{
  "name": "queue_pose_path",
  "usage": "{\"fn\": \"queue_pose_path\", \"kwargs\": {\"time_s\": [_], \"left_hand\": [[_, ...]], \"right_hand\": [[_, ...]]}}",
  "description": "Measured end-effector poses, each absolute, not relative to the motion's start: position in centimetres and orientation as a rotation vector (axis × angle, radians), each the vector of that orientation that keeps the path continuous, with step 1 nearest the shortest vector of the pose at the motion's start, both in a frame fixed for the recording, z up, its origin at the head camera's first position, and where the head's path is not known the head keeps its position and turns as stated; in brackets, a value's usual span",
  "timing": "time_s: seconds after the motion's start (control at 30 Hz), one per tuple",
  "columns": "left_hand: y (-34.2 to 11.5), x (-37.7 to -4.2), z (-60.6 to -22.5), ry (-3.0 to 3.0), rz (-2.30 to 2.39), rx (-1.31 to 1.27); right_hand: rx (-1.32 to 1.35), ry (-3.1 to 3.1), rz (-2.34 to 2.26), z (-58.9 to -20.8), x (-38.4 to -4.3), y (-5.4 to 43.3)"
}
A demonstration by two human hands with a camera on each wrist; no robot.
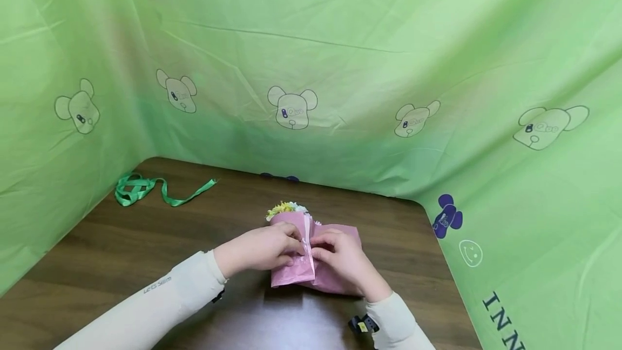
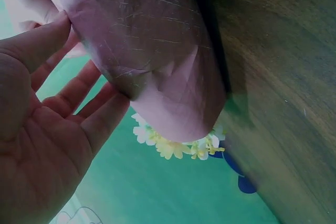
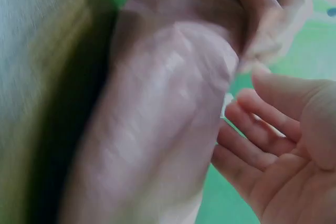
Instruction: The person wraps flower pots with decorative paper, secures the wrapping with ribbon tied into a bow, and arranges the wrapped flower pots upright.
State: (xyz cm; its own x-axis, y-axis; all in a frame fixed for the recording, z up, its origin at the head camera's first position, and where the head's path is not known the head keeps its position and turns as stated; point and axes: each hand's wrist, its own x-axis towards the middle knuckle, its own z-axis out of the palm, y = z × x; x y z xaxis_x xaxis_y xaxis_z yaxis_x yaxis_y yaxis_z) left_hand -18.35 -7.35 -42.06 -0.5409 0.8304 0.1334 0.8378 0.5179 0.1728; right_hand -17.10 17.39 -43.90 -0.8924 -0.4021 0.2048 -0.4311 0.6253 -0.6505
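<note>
The pink paper (image 1: 295, 275), wrapped around yellow and white flowers (image 1: 286, 208), lay on the brown table (image 1: 403, 253) at the lower centre of the frame, with the blooms projecting from its upper end. The left hand (image 1: 267, 246) pinched the paper's edge between thumb and fingers, while the right hand (image 1: 344, 257) touched the paper from the right; whether it grasped the sheet could not be told from where I stood. A green ribbon (image 1: 133, 190) lay loosely looped at the left of the frame.
</note>
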Motion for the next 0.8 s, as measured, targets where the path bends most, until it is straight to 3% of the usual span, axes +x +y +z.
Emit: {"fn": "queue_pose_path", "kwargs": {"time_s": [0.4,0.63,0.8], "left_hand": [[-7.8,-17.8,-42.4,-2.726,-0.369,-1.401],[-7.8,-17.3,-41.9,-2.735,-0.253,-1.395],[-7.9,-17.2,-41.5,-2.75,-0.235,-1.393]], "right_hand": [[-0.04,-2.928,1.027,-43.0,-17.4,24.0],[-0.274,-2.979,1.699,-45.2,-17.2,24.7],[-0.231,-2.965,2.002,-46.7,-18.1,25.4]]}}
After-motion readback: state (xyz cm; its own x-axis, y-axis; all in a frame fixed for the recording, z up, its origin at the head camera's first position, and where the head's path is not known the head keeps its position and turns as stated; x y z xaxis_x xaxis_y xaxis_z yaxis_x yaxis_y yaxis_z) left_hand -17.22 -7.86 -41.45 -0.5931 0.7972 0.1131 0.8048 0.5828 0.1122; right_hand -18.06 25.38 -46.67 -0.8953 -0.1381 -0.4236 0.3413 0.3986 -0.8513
